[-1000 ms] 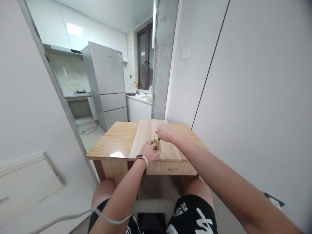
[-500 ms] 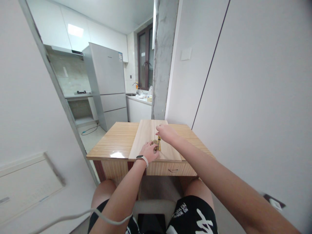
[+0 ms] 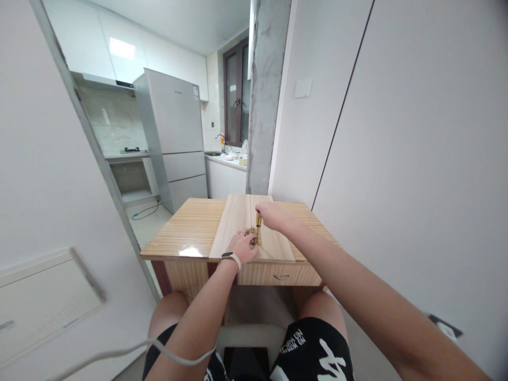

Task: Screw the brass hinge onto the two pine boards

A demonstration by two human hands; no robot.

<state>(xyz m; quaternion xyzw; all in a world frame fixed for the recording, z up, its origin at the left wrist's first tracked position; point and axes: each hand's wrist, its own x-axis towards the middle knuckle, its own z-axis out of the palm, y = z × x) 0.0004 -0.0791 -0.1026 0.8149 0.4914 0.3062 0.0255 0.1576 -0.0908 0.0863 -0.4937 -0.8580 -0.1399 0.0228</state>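
My right hand (image 3: pixel 270 215) is closed around the top of a screwdriver (image 3: pixel 259 218) with a yellow and black handle. The tool stands nearly upright, its tip down at a brass-coloured hinge (image 3: pixel 260 239). Beside it, my left hand (image 3: pixel 243 246), with a band on the wrist, presses the hinge with curled fingers and covers part of it. Under both hands lie pale wooden boards (image 3: pixel 232 222), side by side with a thin seam between them. The exact contact of the tip is too small to make out.
The boards rest on a striped wooden desk (image 3: pixel 178 227) with a drawer (image 3: pixel 278 276) at its front. My legs are beneath the desk edge. A white cable (image 3: pixel 130 346) crosses low on the left. A fridge (image 3: pixel 174 116) and counter stand beyond; a white wall rises on the right.
My right hand has shifted slightly and its grip has changed, so more of the screwdriver handle shows. The left hand stays in place on the hinge.
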